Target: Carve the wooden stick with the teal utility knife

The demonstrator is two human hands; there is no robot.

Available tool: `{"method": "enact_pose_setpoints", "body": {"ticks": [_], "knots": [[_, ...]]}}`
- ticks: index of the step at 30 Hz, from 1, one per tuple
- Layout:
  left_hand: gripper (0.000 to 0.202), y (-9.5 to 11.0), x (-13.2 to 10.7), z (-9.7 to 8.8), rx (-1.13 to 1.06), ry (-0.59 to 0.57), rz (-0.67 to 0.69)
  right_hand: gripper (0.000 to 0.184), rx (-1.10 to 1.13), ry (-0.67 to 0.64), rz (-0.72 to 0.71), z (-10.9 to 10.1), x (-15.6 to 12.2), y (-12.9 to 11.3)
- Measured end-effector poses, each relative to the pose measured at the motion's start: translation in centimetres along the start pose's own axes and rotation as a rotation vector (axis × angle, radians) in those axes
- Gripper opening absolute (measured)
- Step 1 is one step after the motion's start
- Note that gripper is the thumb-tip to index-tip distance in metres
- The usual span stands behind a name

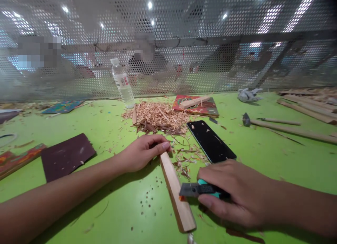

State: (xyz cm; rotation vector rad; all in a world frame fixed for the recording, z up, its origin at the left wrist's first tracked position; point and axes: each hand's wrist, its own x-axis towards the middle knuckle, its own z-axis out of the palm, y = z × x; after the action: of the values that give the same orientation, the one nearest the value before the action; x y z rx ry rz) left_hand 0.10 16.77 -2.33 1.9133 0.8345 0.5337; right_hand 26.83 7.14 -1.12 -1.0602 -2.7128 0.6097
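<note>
A pale wooden stick [176, 191] lies on the green table [263, 156], running from the centre toward me. My left hand [143, 151] is closed on its far end, fingers curled over the tip. My right hand [231, 191] is wrapped round a utility knife [196, 189] with a teal handle. Its grey blade points left and meets the stick's right edge near the middle. A heap of wood shavings [158, 117] lies just beyond my left hand.
A black phone [210, 140] lies right of the stick. Dark sandpaper [67, 154] sits at left, a water bottle [122, 84] at the back by the perforated metal screen [168, 44]. Long wooden sticks [292, 130] and crumpled paper [247, 94] lie at right; a patterned board [202, 107] holds another stick.
</note>
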Motion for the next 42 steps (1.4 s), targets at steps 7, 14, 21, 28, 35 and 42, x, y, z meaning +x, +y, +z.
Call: {"method": "enact_pose_setpoints", "body": {"ticks": [7, 14, 21, 28, 35, 42], "knots": [[0.039, 0.0, 0.0, -0.1, 0.026, -0.011, -0.01, 0.035, 0.015, -0.003, 0.002, -0.1, 0.2, -0.1], [0.039, 0.0, 0.1, -0.2, 0.051, -0.023, -0.011, 0.044, 0.281, 0.056, 0.27, -1.3, 0.7, 0.9], [0.038, 0.0, 0.1, -0.1, -0.011, -0.033, -0.01, 0.037, 0.176, 0.053, 0.217, -1.1, 1.1, 0.3], [0.034, 0.0, 0.1, 0.0, -0.074, -0.035, -0.001, 0.032, -0.106, -0.019, 0.119, 0.2, 1.0, -0.7], [0.03, 0.2, 0.2, -0.2, -0.135, -0.062, 0.012, 0.029, -0.133, 0.016, 0.151, 0.4, 1.8, -0.7], [0.032, 0.0, 0.3, -0.3, -0.167, -0.082, 0.02, 0.029, -0.119, 0.057, 0.149, 0.2, 2.7, -0.8]]}}
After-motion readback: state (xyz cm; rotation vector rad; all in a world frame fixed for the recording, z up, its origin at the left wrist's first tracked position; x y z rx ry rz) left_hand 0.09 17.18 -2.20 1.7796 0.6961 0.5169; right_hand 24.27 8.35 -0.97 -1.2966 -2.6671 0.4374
